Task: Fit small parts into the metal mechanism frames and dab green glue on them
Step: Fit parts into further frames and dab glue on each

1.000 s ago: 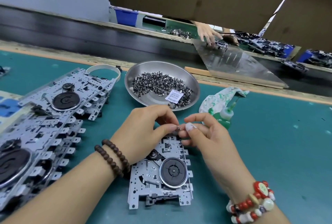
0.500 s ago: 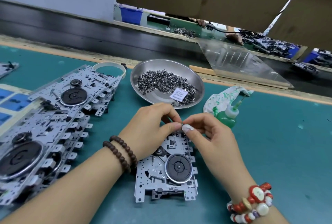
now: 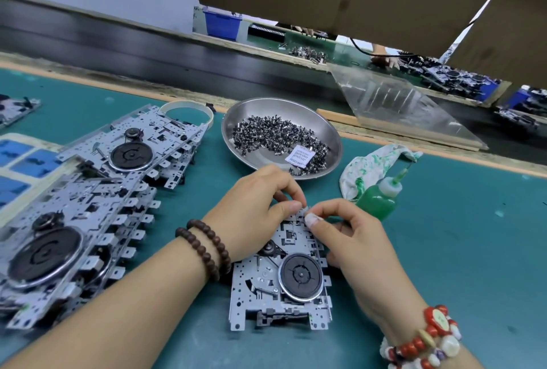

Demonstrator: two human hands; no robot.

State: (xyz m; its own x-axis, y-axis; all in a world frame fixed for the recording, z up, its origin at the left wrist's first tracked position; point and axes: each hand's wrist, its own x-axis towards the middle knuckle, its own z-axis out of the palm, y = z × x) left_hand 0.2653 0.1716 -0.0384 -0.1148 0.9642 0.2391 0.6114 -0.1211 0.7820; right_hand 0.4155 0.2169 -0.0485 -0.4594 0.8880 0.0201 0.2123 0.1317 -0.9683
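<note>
Both hands at far edge of the metal frame [image 3: 266,288], pinching a small part.

My left hand [image 3: 254,214] & right hand [image 3: 349,238] meet fingertip to fingertip over the frame's top edge, thumb + forefinger curled on a tiny part, too small to tell more. Frame lies flat on green mat [image 3: 444,250]. Glue bottle [image 3: 380,198] just right of my fingers; parts dish [image 3: 331,132] behind.
</note>
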